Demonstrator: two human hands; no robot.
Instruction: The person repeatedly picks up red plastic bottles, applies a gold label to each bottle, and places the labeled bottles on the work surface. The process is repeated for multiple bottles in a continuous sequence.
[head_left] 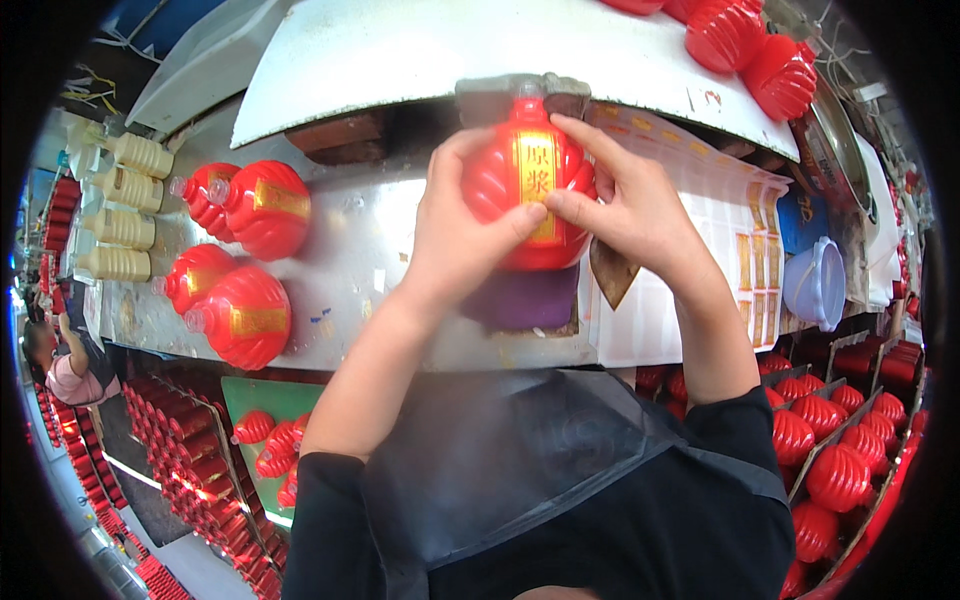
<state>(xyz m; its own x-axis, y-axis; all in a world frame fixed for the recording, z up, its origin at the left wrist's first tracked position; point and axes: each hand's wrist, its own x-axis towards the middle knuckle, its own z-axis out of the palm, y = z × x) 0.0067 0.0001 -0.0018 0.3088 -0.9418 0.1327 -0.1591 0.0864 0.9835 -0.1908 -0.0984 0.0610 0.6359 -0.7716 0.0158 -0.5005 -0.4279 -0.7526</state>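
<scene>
Both hands grip a round, ribbed red bottle [487,182] with a clear neck that points away from me. Down its front runs a gold label [538,160] with red characters. My left hand [450,225] wraps the left side, its thumb pressed on the label. My right hand [632,200] wraps the right side, its thumb also at the label's lower part. Under the bottle sits a purple pad [530,298] on the metal bench. Right of it lies a translucent sheet of gold labels [690,260], partly hidden by my right forearm.
Several labelled red bottles [262,210] lie at the bench's left, beside cream bottles [125,233]. A white board [400,55] spans the back, with unlabelled red bottles [725,35] on it. A lavender bucket [813,285] stands right. Crates of red bottles [838,478] flank me. Far left is another person [80,375].
</scene>
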